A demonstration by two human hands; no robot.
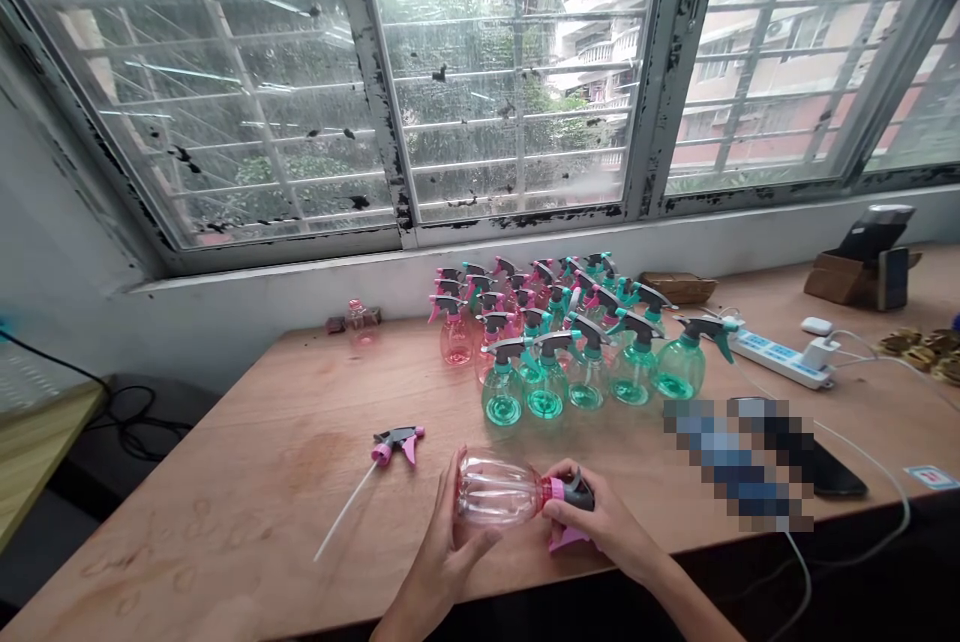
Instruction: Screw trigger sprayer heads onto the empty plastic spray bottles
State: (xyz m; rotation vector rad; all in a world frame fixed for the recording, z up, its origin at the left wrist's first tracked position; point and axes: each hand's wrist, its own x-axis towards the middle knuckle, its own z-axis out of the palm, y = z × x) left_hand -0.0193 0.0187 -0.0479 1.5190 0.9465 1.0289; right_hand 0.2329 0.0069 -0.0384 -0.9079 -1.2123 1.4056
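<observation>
A clear pink spray bottle [499, 490] lies sideways between my hands, above the near part of the table. My left hand [448, 542] wraps around the bottle's base end. At its neck, my right hand [592, 512] is closed on the pink collar of the grey-and-pink spray head [577, 494], which sits on the bottle's mouth. To the left, a loose pink and grey trigger sprayer [396, 445] rests on the table with its white dip tube pointing toward me.
Several green and pink spray bottles [546, 387] stand grouped behind my hands. A small pink bottle [361, 317] is at the back left. On the right are a power strip [780, 354], cables, a black phone [832, 472] and a cardboard stand [832, 277]. Windows line the wall.
</observation>
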